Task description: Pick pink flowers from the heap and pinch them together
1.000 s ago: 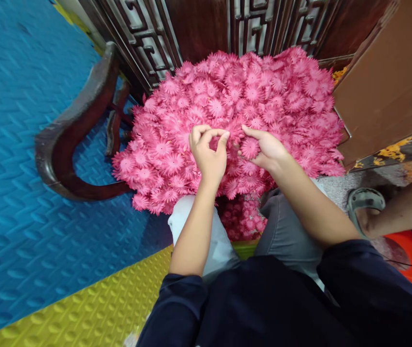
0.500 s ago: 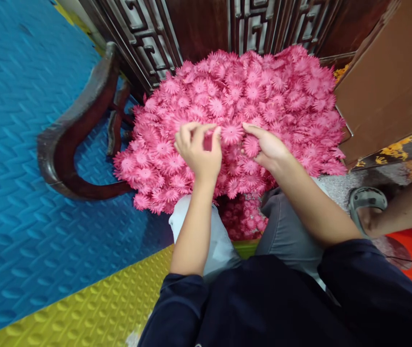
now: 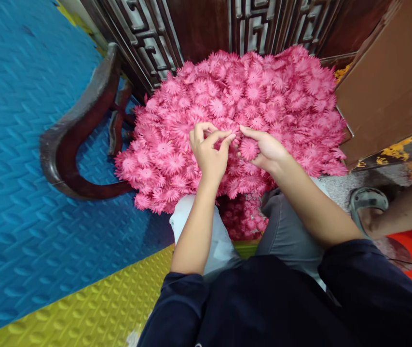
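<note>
A large heap of pink artificial flowers (image 3: 285,106) with thin, pointed petals spreads in front of my knees. My right hand (image 3: 269,152) is closed around a pink flower (image 3: 249,149) that sits against its palm and fingers. Its thumb reaches out toward another pink flower, largely covered by my fingers. At that flower, my left hand (image 3: 211,152) pinches with thumb and index fingertips, its other fingers curved and raised. The two hands nearly meet above the heap. What lies exactly between the left fingertips is partly hidden.
A curved dark wooden armrest (image 3: 79,130) stands left of the heap, over blue textured matting (image 3: 14,168). Carved dark panels (image 3: 202,29) rise behind, and a brown board (image 3: 390,82) leans at right. Another person's foot in a sandal (image 3: 368,202) is near my right side. More pink flowers lie between my knees.
My left hand has moved right toward my right hand, and its thumb and index finger have closed at the flower there. My right hand has shifted slightly left, still holding its flower.
</note>
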A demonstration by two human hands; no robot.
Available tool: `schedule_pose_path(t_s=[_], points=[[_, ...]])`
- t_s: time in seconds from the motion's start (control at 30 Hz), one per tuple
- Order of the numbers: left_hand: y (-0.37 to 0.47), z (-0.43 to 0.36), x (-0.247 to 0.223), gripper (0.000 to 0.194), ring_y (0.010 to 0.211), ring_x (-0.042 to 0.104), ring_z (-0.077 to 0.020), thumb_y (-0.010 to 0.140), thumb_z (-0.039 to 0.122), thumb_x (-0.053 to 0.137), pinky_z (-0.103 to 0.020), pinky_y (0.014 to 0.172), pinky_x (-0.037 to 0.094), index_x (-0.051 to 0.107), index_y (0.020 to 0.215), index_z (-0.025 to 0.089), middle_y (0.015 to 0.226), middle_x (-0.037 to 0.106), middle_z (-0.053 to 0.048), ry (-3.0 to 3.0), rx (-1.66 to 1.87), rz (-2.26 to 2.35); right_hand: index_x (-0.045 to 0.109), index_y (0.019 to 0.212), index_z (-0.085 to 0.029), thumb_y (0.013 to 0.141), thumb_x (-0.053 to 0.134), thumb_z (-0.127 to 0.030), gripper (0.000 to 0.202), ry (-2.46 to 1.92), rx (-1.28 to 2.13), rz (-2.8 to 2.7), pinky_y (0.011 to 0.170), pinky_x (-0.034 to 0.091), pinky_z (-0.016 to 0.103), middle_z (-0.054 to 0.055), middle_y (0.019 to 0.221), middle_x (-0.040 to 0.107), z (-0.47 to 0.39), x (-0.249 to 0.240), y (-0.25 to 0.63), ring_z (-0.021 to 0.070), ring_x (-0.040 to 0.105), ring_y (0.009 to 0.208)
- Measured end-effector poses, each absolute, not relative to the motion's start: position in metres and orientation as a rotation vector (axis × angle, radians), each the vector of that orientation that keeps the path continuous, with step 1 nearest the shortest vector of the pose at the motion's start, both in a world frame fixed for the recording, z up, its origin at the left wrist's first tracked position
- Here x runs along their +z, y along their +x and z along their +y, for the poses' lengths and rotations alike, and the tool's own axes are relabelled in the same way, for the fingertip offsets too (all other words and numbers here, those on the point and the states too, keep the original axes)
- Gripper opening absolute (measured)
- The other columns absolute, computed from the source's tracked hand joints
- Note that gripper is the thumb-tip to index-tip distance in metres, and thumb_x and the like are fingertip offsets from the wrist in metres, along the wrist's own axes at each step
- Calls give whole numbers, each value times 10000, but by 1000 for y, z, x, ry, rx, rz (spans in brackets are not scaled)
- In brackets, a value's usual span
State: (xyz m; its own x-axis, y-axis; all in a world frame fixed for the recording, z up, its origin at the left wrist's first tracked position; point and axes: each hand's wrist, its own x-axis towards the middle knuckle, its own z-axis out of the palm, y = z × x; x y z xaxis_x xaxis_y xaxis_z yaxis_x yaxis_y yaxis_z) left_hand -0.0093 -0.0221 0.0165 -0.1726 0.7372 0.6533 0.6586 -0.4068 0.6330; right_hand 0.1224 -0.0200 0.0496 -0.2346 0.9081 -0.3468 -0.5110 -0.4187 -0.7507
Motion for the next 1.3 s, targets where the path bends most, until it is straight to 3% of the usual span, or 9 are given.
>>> schedule_pose_path(t_s=[0.3,0.47,0.67,0.77,0.83,1.0,1.3], points=[[-6,-25,16,167,954,537,-204,807,399,713,-369,972,405,725,773,236,893,525,-33,1876,1667,1581,597,773,-182,877,555,-202,114,-944,1846,-555,558,480,226,-24,672,647,-20,45,121,100,559,597],[-7,-23,16,78,921,546,-177,759,316,772,-343,935,439,731,741,252,873,520,-14,1804,1686,1576,605,796,-186,863,587,-232,83,-945,1800,-659,611,484,224,-28,705,650,-19,40,120,94,565,621],[-12,-24,20,175,913,571,-182,791,189,720,-361,922,462,676,631,246,856,596,-17,1824,1730,1707,617,836,-199,855,605,-247,52,-965,1718,-724,573,467,211,-27,791,671,-16,41,123,83,574,636],[-13,-25,23,57,949,584,-197,755,250,769,-365,924,477,721,770,277,918,634,-23,1883,1669,1766,595,816,-203,855,614,-282,90,-1013,1661,-716,587,483,214,-23,787,669,-14,41,125,93,595,667],[-13,-25,25,85,940,585,-205,741,307,788,-374,925,473,739,808,293,928,642,-27,1918,1645,1773,586,812,-203,857,612,-291,102,-1025,1658,-714,603,500,224,-17,787,670,-14,41,126,102,608,686],[-11,-26,25,84,897,567,-224,729,366,794,-420,940,433,759,764,299,917,642,-40,1962,1622,1761,581,801,-198,861,603,-243,78,-963,1689,-744,588,501,222,-25,773,653,-17,46,126,93,588,643],[-11,-24,22,105,904,556,-209,721,296,805,-390,925,444,715,688,253,868,593,-34,1864,1646,1743,612,773,-196,846,628,-226,80,-979,1672,-785,608,490,206,-31,711,621,-22,49,124,88,576,649]])
